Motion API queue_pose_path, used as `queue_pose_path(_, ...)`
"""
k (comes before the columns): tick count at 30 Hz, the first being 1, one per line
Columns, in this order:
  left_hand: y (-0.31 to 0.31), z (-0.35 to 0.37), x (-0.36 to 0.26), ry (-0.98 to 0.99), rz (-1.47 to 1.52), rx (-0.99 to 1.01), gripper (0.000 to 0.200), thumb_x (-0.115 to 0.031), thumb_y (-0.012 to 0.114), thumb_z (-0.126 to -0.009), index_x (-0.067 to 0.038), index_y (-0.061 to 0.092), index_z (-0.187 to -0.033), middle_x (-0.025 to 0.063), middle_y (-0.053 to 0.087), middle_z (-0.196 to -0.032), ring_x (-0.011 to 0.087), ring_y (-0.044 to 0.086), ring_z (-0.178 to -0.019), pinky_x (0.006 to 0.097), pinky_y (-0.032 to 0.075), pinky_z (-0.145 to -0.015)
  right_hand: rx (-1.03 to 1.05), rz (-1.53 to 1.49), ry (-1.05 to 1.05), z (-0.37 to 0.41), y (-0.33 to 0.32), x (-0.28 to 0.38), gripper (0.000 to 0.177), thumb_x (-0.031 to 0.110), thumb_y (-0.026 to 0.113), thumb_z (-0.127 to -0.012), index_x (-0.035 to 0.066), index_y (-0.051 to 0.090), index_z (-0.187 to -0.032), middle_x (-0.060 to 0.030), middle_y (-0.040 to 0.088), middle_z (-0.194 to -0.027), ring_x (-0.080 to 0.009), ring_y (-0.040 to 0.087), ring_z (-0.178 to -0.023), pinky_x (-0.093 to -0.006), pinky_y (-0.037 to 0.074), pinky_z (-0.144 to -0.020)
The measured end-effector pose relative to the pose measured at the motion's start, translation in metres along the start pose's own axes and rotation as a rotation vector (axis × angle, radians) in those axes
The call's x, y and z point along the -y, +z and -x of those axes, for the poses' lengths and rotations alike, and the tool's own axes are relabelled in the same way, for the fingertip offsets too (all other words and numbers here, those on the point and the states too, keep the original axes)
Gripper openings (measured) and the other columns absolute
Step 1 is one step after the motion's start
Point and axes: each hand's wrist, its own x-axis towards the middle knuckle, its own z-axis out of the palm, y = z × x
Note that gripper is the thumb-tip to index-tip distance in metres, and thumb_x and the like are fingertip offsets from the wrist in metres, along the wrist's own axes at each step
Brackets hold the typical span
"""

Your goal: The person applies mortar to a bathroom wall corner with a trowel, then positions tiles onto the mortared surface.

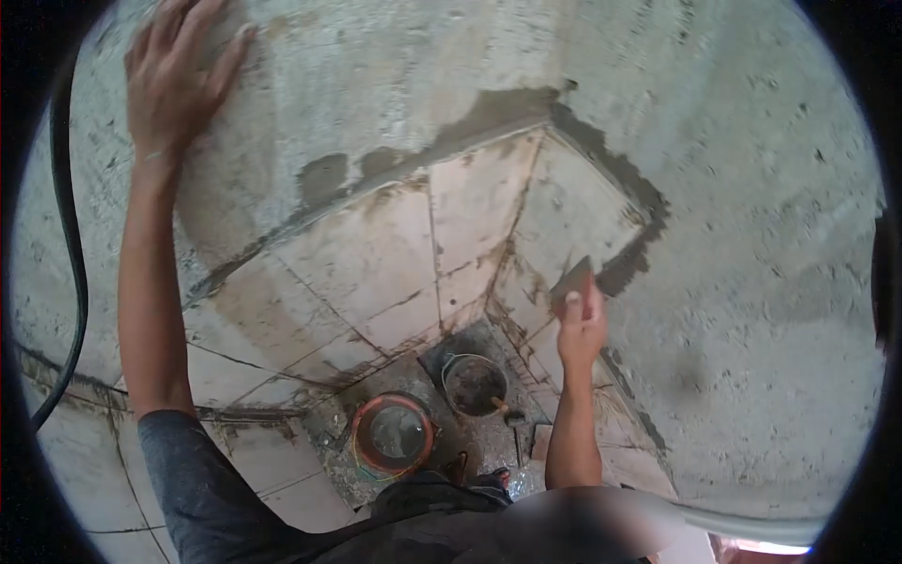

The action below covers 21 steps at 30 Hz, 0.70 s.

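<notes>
My left hand [180, 80] lies flat on the bare cement wall [348, 75] at the upper left, its fingers stretched out and apart. Lower on the right, my right hand [583, 329] pinches a flat brown-grey piece with a pointed corner [571, 280], thumb on its face. I cannot tell what kind of piece it is. It overlaps the right-hand wall tiles [573, 197], close to their edge. Dark wet mortar [634, 258] runs along that edge, and more mortar [507, 108] lies over the top edge of the left-hand tiles [348, 249].
On the dirty floor in the corner stand an orange-rimmed bucket [435, 437] with grey contents and a dark bucket [451, 381] with a wire handle. A wooden-handled tool [507, 410] lies beside the dark one. A black hose [70, 226] hangs down the far left.
</notes>
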Motion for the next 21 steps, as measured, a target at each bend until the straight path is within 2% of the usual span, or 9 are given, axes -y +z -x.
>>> queue_pose_path(2, 0.002, -0.004, -0.003, 0.048, 0.027, -0.075, 0.04, -0.039, 0.071, -0.083, -0.019, 0.065, -0.117, 0.0028, 0.058, -0.131, 0.0228, 0.055, -0.12, 0.0387, 0.04, -0.102, 0.086, -0.165, 0.102, 0.005, 0.026, 0.002, 0.036, 0.024, 0.051, -0.099, -0.003, 0.059, -0.122, -0.0132, 0.063, -0.105, -0.0196, 0.059, -0.098, -0.0318, 0.046, -0.085)
queue_pose_path(3, -0.013, -0.005, -0.014, -0.027, -0.072, 0.095, 0.049, -0.022, 0.074, -0.077, -0.006, 0.059, -0.121, 0.0151, 0.051, -0.135, 0.0352, 0.046, -0.126, 0.0465, 0.035, -0.106, 0.137, 0.0, -0.051, -0.001, 0.037, 0.011, 0.036, 0.023, 0.052, -0.098, -0.002, 0.059, -0.122, -0.0133, 0.063, -0.107, -0.0198, 0.059, -0.099, -0.0315, 0.046, -0.087)
queue_pose_path(5, -0.012, -0.006, -0.016, -0.036, -0.022, 0.062, 0.049, -0.021, 0.075, -0.077, -0.006, 0.059, -0.12, 0.0151, 0.051, -0.134, 0.0347, 0.046, -0.126, 0.0467, 0.035, -0.106, 0.204, 0.193, -0.286, -0.024, 0.057, 0.04, 0.034, 0.019, 0.053, -0.098, -0.001, 0.059, -0.124, -0.0138, 0.063, -0.112, -0.0207, 0.059, -0.102, -0.0315, 0.046, -0.091)
queue_pose_path(7, -0.01, -0.005, -0.014, -0.046, 0.016, 0.03, 0.048, -0.021, 0.075, -0.077, -0.005, 0.06, -0.12, 0.0151, 0.051, -0.134, 0.0342, 0.046, -0.125, 0.047, 0.035, -0.106, 0.166, 0.117, -0.386, -0.054, 0.074, 0.058, 0.035, 0.012, 0.051, -0.096, 0.0, 0.057, -0.128, -0.0185, 0.063, -0.118, -0.03, 0.059, -0.108, -0.0368, 0.041, -0.1)
queue_pose_path(11, -0.007, 0.001, -0.001, 0.018, 0.005, 0.034, 0.046, -0.021, 0.075, -0.075, -0.006, 0.06, -0.116, 0.0146, 0.052, -0.132, 0.0326, 0.047, -0.125, 0.0459, 0.036, -0.105, 0.071, -0.351, -0.059, -0.115, 0.104, 0.101, 0.037, 0.019, 0.052, -0.099, 0.0, 0.056, -0.13, -0.0086, 0.063, -0.114, -0.0136, 0.061, -0.094, -0.0293, 0.052, -0.081)
queue_pose_path(14, -0.007, 0.0, 0.002, 0.026, 0.004, 0.027, 0.044, -0.021, 0.075, -0.075, -0.006, 0.06, -0.114, 0.014, 0.052, -0.13, 0.0317, 0.047, -0.124, 0.0453, 0.037, -0.104, 0.08, -0.316, -0.089, -0.159, 0.12, 0.112, 0.033, 0.018, 0.053, -0.098, -0.001, 0.058, -0.125, -0.0047, 0.064, -0.101, -0.0092, 0.06, -0.082, -0.0257, 0.053, -0.069)
queue_pose_path(18, -0.007, 0.002, 0.004, 0.005, 0.098, -0.038, 0.041, -0.023, 0.072, -0.077, -0.006, 0.06, -0.112, 0.0137, 0.053, -0.129, 0.0314, 0.047, -0.124, 0.0446, 0.037, -0.104, 0.078, -0.247, -0.087, -0.169, 0.15, 0.126, 0.029, 0.018, 0.053, -0.097, -0.002, 0.06, -0.119, -0.0044, 0.063, -0.088, -0.0103, 0.06, -0.072, -0.0268, 0.053, -0.062)
queue_pose_path(20, -0.002, 0.004, 0.007, 0.025, 0.129, -0.076, 0.036, -0.022, 0.068, -0.08, -0.003, 0.061, -0.109, 0.0171, 0.053, -0.128, 0.0336, 0.048, -0.123, 0.0464, 0.038, -0.104, 0.14, -0.105, -0.071, -0.152, 0.164, 0.134, 0.034, 0.018, 0.054, -0.096, -0.003, 0.058, -0.122, -0.0109, 0.067, -0.098, -0.0179, 0.065, -0.083, -0.0307, 0.054, -0.072)
queue_pose_path(21, 0.0, 0.005, 0.008, 0.01, 0.172, -0.098, 0.033, -0.021, 0.065, -0.081, -0.002, 0.061, -0.108, 0.0191, 0.053, -0.126, 0.0352, 0.049, -0.121, 0.0477, 0.038, -0.104, 0.002, 0.116, -0.384, -0.151, 0.179, 0.118, 0.04, 0.021, 0.054, -0.096, -0.004, 0.056, -0.127, -0.0181, 0.066, -0.112, -0.0289, 0.065, -0.1, -0.0366, 0.05, -0.087)
